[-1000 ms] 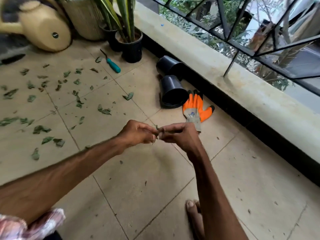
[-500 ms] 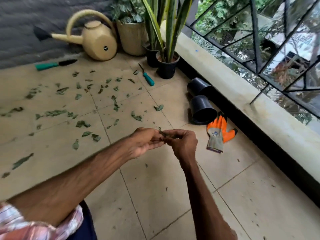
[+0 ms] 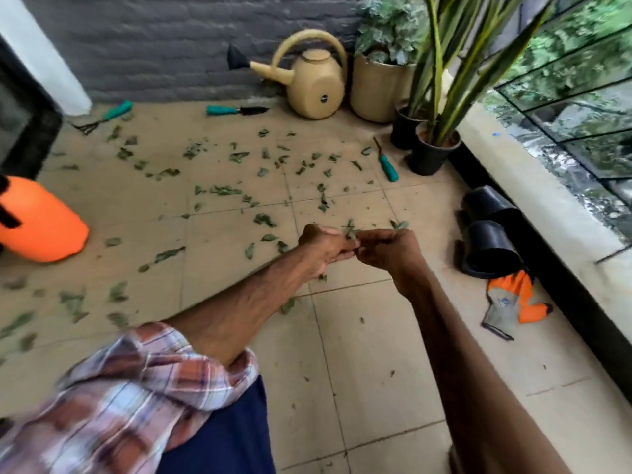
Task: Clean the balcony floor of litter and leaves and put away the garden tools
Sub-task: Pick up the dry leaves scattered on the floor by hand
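Green leaves (image 3: pixel 222 190) litter the tiled floor (image 3: pixel 376 354) from nine to twelve o'clock; at centre the left hand (image 3: pixel 319 249) and right hand (image 3: pixel 391 253) meet, fingers curled, pinching one leaf scrap (image 3: pixel 349 231) together; a teal-handled trowel (image 3: pixel 236 110) lies at eleven o'clock, a teal-handled weeder (image 3: pixel 388 167) at one.

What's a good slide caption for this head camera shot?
Left hand and right hand pinch a leaf over a balcony floor strewn with leaves and teal-handled tools.
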